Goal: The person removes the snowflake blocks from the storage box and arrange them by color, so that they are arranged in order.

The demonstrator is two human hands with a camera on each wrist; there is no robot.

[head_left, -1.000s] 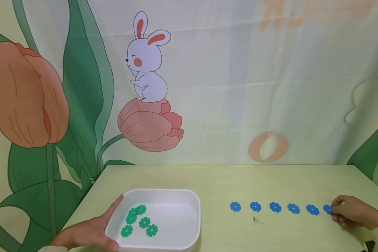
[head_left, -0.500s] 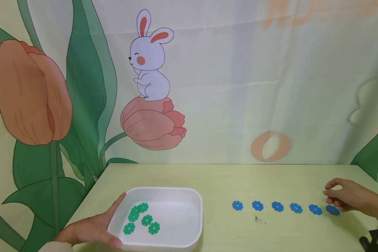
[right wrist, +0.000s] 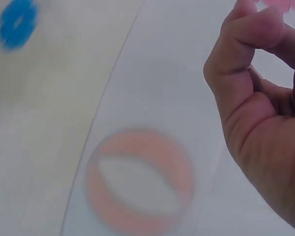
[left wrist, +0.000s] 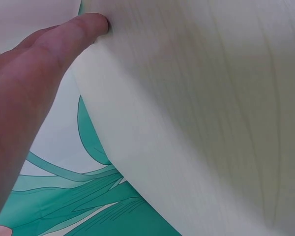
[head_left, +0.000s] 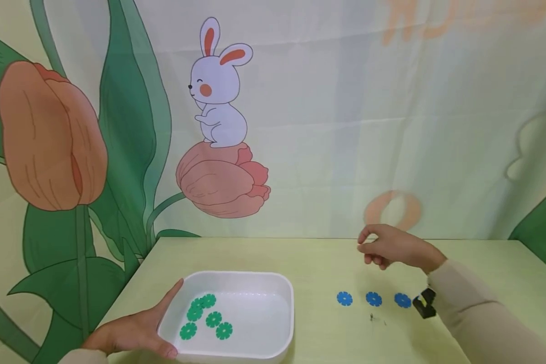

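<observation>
A white plastic basin [head_left: 255,349] stands at the front left of the table, with several green snowflake discs [head_left: 214,319] lying in its left half. My left hand [head_left: 138,326] holds the basin's left side, thumb at the front corner and a finger at the back corner. Three blue snowflake discs [head_left: 373,299] show in a row on the right; the rest of the row is hidden behind my right sleeve. Above and behind them hangs my right hand [head_left: 393,247], fingers loosely curled, nothing visible in them. The right wrist view shows this hand [right wrist: 265,98] against the wall cloth.
The pale table [head_left: 314,263] ends at a printed cloth [head_left: 300,126] with a rabbit and tulips. A small dark mark [head_left: 371,317] is on the table in front of the blue discs. A black strap piece [head_left: 424,303] sits at my right wrist.
My right hand has let go of the rightmost blue disc, risen and swung left over the row, its sleeve now covering several discs. The left hand stays on the basin.
</observation>
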